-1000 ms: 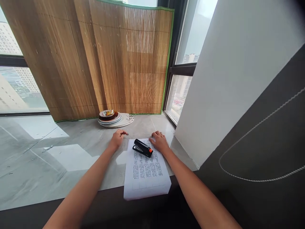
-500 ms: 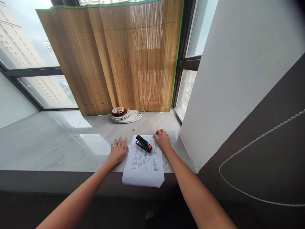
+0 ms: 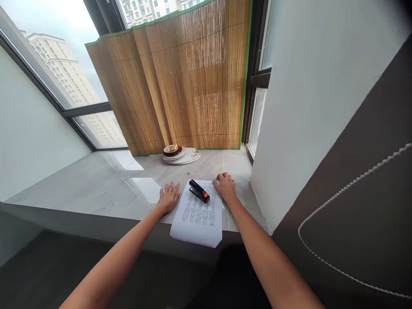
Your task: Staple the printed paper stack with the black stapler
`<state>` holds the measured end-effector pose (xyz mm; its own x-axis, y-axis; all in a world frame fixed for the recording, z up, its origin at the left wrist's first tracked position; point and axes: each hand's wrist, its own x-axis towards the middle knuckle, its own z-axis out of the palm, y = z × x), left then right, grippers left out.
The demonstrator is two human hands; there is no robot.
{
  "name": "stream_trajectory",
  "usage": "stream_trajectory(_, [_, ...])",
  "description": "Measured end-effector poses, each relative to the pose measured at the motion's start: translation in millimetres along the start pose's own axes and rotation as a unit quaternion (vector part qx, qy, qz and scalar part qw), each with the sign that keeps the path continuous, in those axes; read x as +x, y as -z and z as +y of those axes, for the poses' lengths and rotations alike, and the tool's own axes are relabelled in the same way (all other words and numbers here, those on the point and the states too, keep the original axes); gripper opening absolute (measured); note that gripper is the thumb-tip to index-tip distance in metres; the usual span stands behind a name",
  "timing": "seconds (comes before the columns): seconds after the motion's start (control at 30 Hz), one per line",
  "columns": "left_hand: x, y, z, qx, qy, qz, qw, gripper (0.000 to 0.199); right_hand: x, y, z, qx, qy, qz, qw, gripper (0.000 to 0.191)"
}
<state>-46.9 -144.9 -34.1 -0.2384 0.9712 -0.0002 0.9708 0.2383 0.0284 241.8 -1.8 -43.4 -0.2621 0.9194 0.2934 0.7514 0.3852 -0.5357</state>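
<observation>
A black stapler with an orange-red patch lies slanted on printed paper. The paper rests on the pale sill, and its near end hangs over the front edge. To the left of the sheet, my left hand lies flat on the sill with fingers spread, holding nothing. My right hand rests at the paper's upper right corner, palm down, with its fingers bent a little and apart. Its fingertips are at or on the sheet's edge; neither hand touches the stapler.
A stack of plates stands at the back of the sill, below a bamboo blind over the window. At the right, a white wall closes off the sill. A beaded cord hangs at the far right.
My view has tilted and shifted, so the whole scene sits slightly farther right. Both hands, the stapler and the paper keep their places on the sill.
</observation>
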Motion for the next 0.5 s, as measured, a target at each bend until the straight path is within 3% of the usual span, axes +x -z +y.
stream_trajectory(0.3, [6.4, -6.7, -7.0, -0.008, -0.007, 0.002, 1.0, 0.06, -1.4, 5.3, 2.5, 0.094, 0.003, 0.007, 0.996, 0.021])
stream_trajectory(0.5, [3.6, -0.6, -1.4, -0.018, 0.001, -0.014, 1.0, 0.061, -10.3, 15.5, -6.7, 0.146, 0.033, 0.04, 0.988, 0.021])
